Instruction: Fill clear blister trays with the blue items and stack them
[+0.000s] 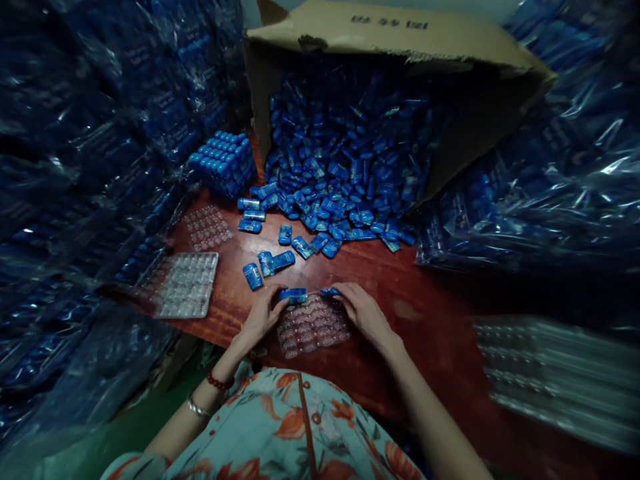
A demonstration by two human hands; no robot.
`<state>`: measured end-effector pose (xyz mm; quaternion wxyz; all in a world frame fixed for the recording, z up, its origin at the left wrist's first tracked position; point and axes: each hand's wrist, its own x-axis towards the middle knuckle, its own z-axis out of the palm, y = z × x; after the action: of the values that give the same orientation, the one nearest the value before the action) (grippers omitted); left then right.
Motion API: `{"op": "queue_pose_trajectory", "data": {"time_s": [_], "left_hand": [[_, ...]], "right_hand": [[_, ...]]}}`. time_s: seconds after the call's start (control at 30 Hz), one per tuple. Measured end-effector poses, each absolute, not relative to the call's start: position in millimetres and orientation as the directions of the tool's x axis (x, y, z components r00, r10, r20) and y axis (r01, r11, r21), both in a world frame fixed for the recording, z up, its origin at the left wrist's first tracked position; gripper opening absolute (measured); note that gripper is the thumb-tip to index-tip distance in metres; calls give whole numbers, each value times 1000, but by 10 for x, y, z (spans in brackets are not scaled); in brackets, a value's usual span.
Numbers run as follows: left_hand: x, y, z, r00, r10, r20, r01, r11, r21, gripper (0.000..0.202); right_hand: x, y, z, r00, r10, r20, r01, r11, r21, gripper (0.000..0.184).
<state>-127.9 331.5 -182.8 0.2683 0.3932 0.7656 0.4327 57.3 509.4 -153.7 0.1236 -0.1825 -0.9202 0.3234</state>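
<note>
A clear plastic tray (314,325) with rows of moulded pockets lies on the table in front of me. At its far left edge my left hand (267,310) is closed, thumb and fingers on a small blue container (293,295). My right hand (361,308) grips another small blue container (330,292) at the tray's far right edge. Just beyond the left hand lie a few loose blue containers (253,276). They are flat and rounded, with labels too small to read.
An open cardboard box (390,33) on its side spills a heap of blue containers (340,180) onto the reddish table (395,287). A blue stack (225,163), a tray stack (187,285) and another clear tray (207,227) stand left. More trays (555,373) lie right. Plastic-wrapped packs (525,193) flank both sides.
</note>
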Motion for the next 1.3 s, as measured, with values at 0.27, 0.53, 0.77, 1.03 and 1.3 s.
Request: {"op": "queue_pose_trajectory", "data": {"time_s": [0.27, 0.53, 0.77, 1.03, 1.3], "left_hand": [[-1298, 3356, -1830, -514, 855, -72, 400, 313, 862, 23], [-1346, 3383, -1860, -502, 863, -61, 402, 296, 866, 25], [-1312, 3424, -1748, -474, 879, 59, 402, 156, 902, 28], [-1365, 3575, -1771, -375, 920, 115, 545, 118, 830, 33], [-1220, 3685, -1385, -11, 998, -57, 907, 34, 419, 37]], "right_hand": [[549, 5049, -1333, -960, 240, -144, 270, 930, -251, 43], [559, 4980, -1483, -959, 272, -77, 281, 944, -172, 43], [692, 4963, -1815, -957, 272, 95, 255, 953, -163, 38], [588, 4937, -1820, -926, 313, 212, 249, 927, -281, 35], [583, 4981, -1866, -940, 244, 240, 178, 947, -269, 36]]}}
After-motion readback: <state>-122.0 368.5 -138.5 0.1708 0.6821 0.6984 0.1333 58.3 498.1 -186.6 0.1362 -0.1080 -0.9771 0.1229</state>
